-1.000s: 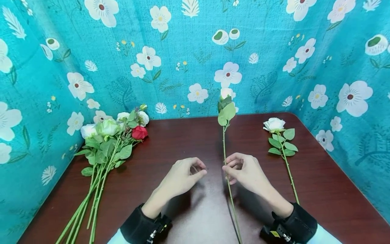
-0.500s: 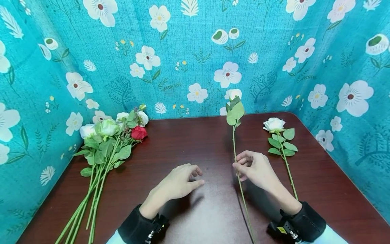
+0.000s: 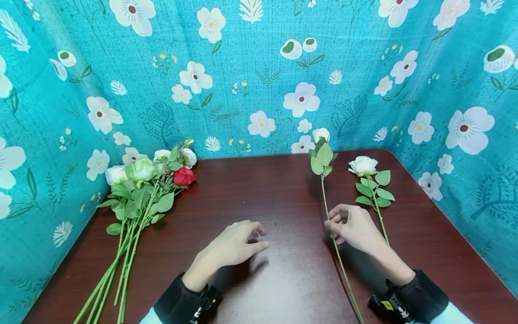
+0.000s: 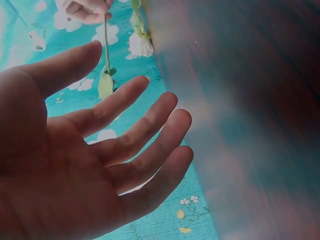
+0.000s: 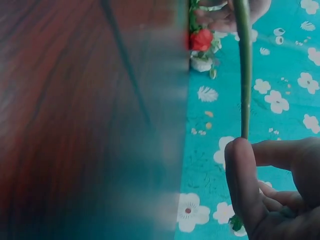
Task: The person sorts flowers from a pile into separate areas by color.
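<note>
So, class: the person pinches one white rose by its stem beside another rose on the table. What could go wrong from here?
1. The right hand pinches the held rose low on a long stem, so its head may sway or twist.
2. Its leaves could snag the lying rose close beside it.

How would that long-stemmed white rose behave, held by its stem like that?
The white rose probably nods and sways: its stem is long and thin, and the right hand pinches it midway. It looks light. Its leaves may bend if squeezed.

Bunch (image 3: 139, 189) left on table (image 3: 259, 189); single rose (image 3: 370, 184) right.
</note>
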`<state>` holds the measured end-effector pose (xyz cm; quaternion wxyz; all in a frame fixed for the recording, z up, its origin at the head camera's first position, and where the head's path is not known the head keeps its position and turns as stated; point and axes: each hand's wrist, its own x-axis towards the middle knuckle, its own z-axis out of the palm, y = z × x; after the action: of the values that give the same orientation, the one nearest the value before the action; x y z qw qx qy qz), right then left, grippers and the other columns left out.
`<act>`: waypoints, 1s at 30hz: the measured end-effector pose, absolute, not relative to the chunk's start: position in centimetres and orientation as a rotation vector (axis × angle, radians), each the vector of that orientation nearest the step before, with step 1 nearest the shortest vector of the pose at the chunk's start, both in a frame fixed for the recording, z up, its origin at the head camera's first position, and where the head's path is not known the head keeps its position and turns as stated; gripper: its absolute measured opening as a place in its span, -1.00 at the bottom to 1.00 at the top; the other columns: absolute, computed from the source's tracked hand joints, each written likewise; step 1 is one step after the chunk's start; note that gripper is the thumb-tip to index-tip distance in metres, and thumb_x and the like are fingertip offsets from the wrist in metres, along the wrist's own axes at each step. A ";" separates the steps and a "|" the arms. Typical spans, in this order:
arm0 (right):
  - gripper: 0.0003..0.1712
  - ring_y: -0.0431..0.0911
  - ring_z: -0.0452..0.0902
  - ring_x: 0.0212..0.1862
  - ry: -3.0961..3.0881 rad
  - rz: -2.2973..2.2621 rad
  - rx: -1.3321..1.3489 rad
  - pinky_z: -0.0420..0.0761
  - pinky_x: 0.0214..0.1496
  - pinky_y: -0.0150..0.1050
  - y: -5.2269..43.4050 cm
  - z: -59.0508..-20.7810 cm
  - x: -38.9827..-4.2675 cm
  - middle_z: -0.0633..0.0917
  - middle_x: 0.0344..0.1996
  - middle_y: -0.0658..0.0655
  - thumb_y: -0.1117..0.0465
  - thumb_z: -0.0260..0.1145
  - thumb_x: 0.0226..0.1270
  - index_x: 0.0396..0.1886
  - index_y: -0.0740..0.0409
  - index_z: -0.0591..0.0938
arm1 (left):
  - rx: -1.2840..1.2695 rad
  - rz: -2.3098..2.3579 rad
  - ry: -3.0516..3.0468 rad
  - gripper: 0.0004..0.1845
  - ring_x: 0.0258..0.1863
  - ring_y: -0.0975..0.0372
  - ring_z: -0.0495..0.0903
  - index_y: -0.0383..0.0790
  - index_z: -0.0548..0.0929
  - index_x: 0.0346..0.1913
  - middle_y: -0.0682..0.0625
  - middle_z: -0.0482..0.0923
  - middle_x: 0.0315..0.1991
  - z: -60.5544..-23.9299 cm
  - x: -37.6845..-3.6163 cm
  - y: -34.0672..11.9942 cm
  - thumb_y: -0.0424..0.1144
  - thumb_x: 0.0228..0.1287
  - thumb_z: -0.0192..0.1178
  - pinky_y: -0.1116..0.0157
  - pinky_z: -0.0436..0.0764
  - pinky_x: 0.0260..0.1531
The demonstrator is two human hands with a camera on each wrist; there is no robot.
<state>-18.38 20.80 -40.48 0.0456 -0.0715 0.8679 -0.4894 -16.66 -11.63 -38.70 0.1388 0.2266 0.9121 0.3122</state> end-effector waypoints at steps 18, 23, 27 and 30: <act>-0.82 -0.03 0.65 -0.60 2.738 -1.272 -0.129 0.71 -0.52 -0.18 24.1 -41.3 -18.0 0.68 -0.48 0.14 0.35 0.39 0.36 -0.16 0.36 0.59 | 0.649 0.876 2.623 -0.69 0.00 0.01 0.62 -0.24 0.67 0.05 -0.12 0.65 -0.05 -38.8 -16.5 -12.0 -0.09 0.45 0.28 -0.02 0.60 -0.02; -0.82 -0.05 0.64 -0.59 2.763 -1.208 -0.117 0.70 -0.53 -0.18 25.0 -41.4 -18.0 0.66 -0.48 0.12 0.35 0.39 0.35 -0.18 0.36 0.57 | 0.654 0.867 2.624 -0.70 -0.02 0.01 0.63 -0.25 0.67 0.04 -0.13 0.66 -0.06 -38.8 -16.4 -11.9 -0.10 0.45 0.29 -0.01 0.60 -0.04; -0.85 -0.05 0.64 -0.60 2.783 -1.164 -0.112 0.70 -0.54 -0.17 25.7 -41.5 -18.0 0.66 -0.49 0.12 0.37 0.38 0.35 -0.21 0.36 0.57 | 0.666 0.859 2.627 -0.69 -0.04 0.01 0.65 -0.26 0.66 0.03 -0.14 0.67 -0.06 -38.8 -16.3 -11.9 -0.10 0.44 0.30 0.00 0.62 -0.06; -0.86 -0.05 0.63 -0.61 2.806 -1.125 -0.107 0.69 -0.55 -0.18 26.2 -41.5 -18.0 0.65 -0.50 0.12 0.38 0.37 0.34 -0.24 0.36 0.57 | 0.671 0.857 2.626 -0.69 -0.04 0.01 0.65 -0.27 0.67 0.04 -0.15 0.67 -0.05 -38.8 -16.3 -11.9 -0.10 0.44 0.30 -0.01 0.62 -0.06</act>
<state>-17.99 26.15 -41.53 0.0580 -0.0353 0.9260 -0.3713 -16.31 -11.90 -38.79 0.1489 0.2333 0.9136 0.2980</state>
